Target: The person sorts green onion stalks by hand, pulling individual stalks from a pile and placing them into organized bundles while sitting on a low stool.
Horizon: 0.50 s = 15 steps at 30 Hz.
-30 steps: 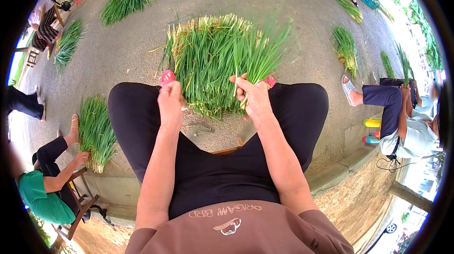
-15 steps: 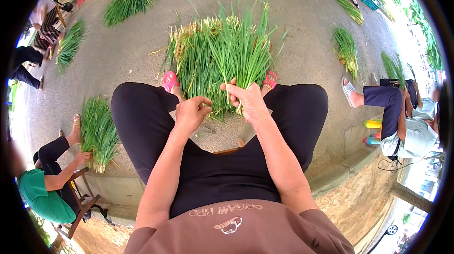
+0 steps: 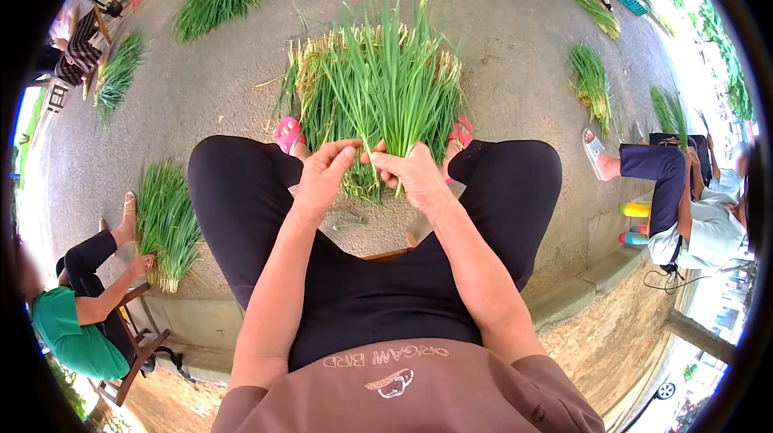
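Note:
My right hand (image 3: pixel 412 177) is wrapped round the lower stems of a bunch of green chives (image 3: pixel 403 95), whose leaves fan upward and away from me. Beside it, my left hand (image 3: pixel 324 179) is closed in a pinch, thumb and forefinger at the base of a chive stalk (image 3: pixel 367 141) on the bunch's left side. The two hands' fingertips almost meet between my knees. Beyond them on the ground lies a broad pile of chives (image 3: pixel 318 91), green with straw-coloured ends, partly hidden by the held bunch.
My pink shoes (image 3: pixel 288 133) flank the pile. At the left a person in a green top (image 3: pixel 80 328) touches another chive heap (image 3: pixel 169 227). A seated person in a pale top (image 3: pixel 700 227) is at the right. More heaps (image 3: pixel 217 4) lie about the paved ground (image 3: pixel 515 70).
My left hand has moved up and right to the stalks and now pinches there. The right hand has shifted slightly left with the bunch, which fans more to the left.

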Tool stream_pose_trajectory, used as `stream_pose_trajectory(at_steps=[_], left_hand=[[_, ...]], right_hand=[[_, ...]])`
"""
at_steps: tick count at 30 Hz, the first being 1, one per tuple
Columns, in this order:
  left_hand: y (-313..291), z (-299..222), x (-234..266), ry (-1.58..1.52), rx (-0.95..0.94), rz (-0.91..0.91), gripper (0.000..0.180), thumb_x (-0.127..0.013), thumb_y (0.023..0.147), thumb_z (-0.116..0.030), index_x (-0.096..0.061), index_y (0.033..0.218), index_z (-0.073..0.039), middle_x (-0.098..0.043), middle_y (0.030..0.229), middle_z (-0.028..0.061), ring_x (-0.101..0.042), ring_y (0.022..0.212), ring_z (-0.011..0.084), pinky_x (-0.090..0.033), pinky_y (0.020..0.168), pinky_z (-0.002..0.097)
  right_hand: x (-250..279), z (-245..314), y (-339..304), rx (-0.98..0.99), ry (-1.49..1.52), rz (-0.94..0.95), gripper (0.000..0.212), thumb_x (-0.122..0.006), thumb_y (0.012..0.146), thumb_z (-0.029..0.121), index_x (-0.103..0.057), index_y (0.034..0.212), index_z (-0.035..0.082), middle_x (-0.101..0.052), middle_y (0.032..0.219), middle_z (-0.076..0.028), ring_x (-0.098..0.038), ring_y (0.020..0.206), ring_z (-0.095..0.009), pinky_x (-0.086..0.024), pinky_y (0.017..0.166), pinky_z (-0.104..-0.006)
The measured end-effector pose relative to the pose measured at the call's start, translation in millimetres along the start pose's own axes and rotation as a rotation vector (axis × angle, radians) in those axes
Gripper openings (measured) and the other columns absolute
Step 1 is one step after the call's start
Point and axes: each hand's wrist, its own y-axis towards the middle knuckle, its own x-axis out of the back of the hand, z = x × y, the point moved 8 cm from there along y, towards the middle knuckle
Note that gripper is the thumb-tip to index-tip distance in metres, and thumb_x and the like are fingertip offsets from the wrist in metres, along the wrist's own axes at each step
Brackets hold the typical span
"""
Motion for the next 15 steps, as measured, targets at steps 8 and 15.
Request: stream_pose_trajectory(at_steps=[8, 15], left_hand=[[1, 12, 1, -0.29, 0.122, 0.043, 0.015, -0.055, 0.095, -0.022, -0.062, 0.098, -0.009, -0.064, 0.094, -0.0016, -0.056, 0.082, 0.0055, -0.044, 0.077, 0.022], [2, 17, 0, -0.184, 0.1, 0.07, 0.017, -0.052, 0.096, -0.021, -0.062, 0.102, -0.009, -0.062, 0.097, -0.003, -0.056, 0.085, 0.006, -0.044, 0.078, 0.0225]], right_hand=[[-6, -17, 0, -0.008, -0.143, -0.058, 0.015, -0.068, 0.08, 0.013, -0.059, 0.088, 0.005, -0.056, 0.069, 0.0, -0.052, 0.056, -0.007, -0.04, 0.046, -0.0213], [5, -14, 5, 0.049, -0.018, -0.148, 0.014, -0.067, 0.082, 0.015, -0.06, 0.088, 0.004, -0.059, 0.072, -0.002, -0.054, 0.06, -0.009, -0.042, 0.051, -0.0225]])
